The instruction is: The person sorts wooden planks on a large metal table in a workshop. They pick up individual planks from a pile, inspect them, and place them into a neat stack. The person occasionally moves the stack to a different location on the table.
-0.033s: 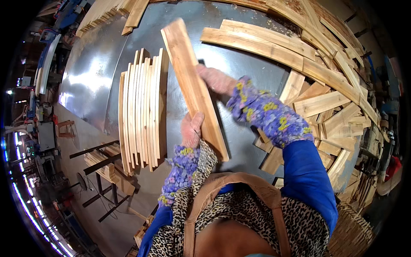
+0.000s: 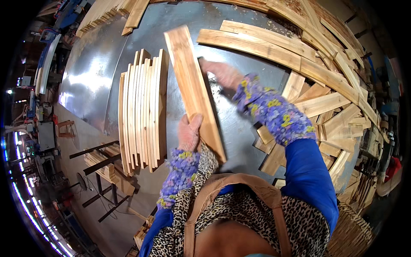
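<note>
A light-brown wooden board (image 2: pixel 190 81) is tilted in front of me, its far end leaning left and its near end close to my apron. My left hand (image 2: pixel 189 132), in a pinkish glove, grips the board's left edge near its lower end, thumb on top. My right hand (image 2: pixel 222 73), also gloved, is beside the board's right edge in its upper half. Motion smears its fingers, and a dark patch shows by the fingertips. Left of the board, a row of narrow boards (image 2: pixel 143 113) stands on edge, side by side, on the metal tabletop (image 2: pixel 242 122).
Long boards (image 2: pixel 257 49) lie at the far right, beside a jumbled pile of short wood pieces (image 2: pixel 321 105). More stacked boards (image 2: pixel 105 15) sit at the far left. A dark metal rack (image 2: pixel 105 184) with wood on it stands below the table at the left.
My right hand has shifted right, slightly away from the board's edge. The board's far end has moved a little right and nearer to me, with my left hand still gripping it.
</note>
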`<action>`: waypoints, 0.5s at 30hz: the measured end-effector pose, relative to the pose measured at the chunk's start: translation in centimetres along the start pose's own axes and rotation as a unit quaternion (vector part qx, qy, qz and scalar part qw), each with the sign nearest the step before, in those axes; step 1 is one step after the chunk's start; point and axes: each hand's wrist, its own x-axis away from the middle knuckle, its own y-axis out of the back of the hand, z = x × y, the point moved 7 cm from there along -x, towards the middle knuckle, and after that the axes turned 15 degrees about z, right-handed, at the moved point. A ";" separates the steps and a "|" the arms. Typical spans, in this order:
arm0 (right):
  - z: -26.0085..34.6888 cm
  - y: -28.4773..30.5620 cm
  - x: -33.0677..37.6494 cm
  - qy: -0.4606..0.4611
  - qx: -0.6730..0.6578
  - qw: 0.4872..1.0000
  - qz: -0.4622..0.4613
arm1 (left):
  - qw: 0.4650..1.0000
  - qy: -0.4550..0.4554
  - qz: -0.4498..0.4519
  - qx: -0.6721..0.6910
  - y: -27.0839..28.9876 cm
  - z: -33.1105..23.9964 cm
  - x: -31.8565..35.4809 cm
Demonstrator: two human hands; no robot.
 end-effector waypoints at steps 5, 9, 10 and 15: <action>-7.6 17.5 4.7 -0.234 0.527 0.816 -0.050 | 0.774 0.019 -0.213 -0.596 9.5 0.5 5.0; -7.3 16.8 3.1 -0.279 0.484 0.829 -0.009 | 0.718 -0.102 -0.269 -0.634 9.5 -1.4 4.7; -4.8 13.7 3.0 -0.313 0.441 0.840 0.040 | 0.789 -0.130 -0.225 -0.557 8.5 -0.5 3.7; -2.0 -0.4 7.1 -0.176 0.123 0.939 0.271 | 0.967 0.037 0.108 0.230 -2.4 3.3 -5.2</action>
